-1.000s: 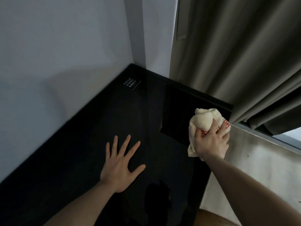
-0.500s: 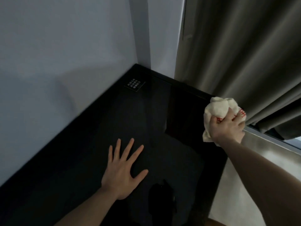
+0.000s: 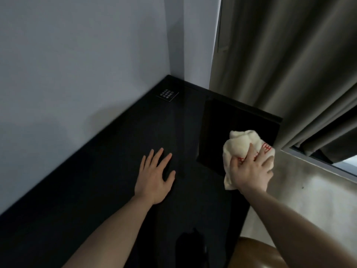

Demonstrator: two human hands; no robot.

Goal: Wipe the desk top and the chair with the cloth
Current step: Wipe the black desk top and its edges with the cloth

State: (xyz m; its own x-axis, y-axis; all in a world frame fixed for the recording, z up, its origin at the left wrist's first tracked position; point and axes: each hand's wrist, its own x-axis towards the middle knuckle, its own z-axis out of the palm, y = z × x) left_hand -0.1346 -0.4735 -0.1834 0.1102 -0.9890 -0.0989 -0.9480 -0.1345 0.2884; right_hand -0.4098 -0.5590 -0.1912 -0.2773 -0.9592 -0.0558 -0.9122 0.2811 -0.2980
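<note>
At the far right corner of a glossy black bench (image 3: pixel 119 171), beside a grey curtain (image 3: pixel 289 74), a person's right hand (image 3: pixel 251 171) clutches a bunched cream cloth (image 3: pixel 241 144) printed with red characters, fingers curled over the wad and pressing it onto the surface near the edge. The left hand (image 3: pixel 154 178) lies flat on the bench, well apart from the cloth, fingers spread and holding nothing. The cloth looks soft, light and limp, likely terry, and is best gripped as a loose ball from above so its underside drags across the top. A small label (image 3: pixel 167 94) sits near the back corner; what appears to be a brown chair (image 3: pixel 257 254) shows at the lower edge.
</note>
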